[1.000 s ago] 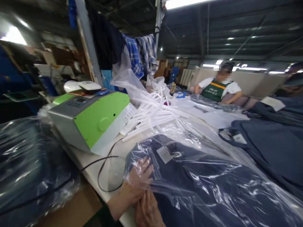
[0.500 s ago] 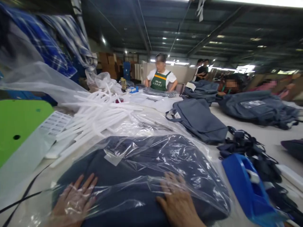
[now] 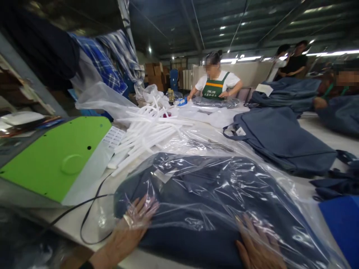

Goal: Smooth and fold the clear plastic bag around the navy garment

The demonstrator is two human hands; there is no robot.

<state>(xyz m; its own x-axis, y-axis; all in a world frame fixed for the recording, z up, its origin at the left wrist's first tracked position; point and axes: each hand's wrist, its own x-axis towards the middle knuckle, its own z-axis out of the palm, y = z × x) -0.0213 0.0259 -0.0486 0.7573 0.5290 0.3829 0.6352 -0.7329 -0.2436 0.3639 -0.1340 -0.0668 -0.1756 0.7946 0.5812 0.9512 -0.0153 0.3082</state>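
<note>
Pressing down flat on a bagged navy bag (image 3: 213, 201) — both hands are spread, palms down, not pinching anything. Left hand (image 3: 131, 224) has its fingers tucked under the clear film (image 3: 196, 149) at the near left edge, right hand (image 3: 259, 246) sits under the film at the near right. The bag lies in the middle of the bench (image 3: 75, 220), right at the near edge.

Stuff I'd worry about: that film is slippery, so the whole bundle could skate off the near edge if the push goes sideways. A black cable (image 3: 89, 213) loops just left of the left hand — easy to snag, and it runs toward the green machine (image 3: 56, 160). Trapped air could also pop or wrinkle the film. The white strips (image 3: 148, 134) further back sit close enough to get swept around.
</note>
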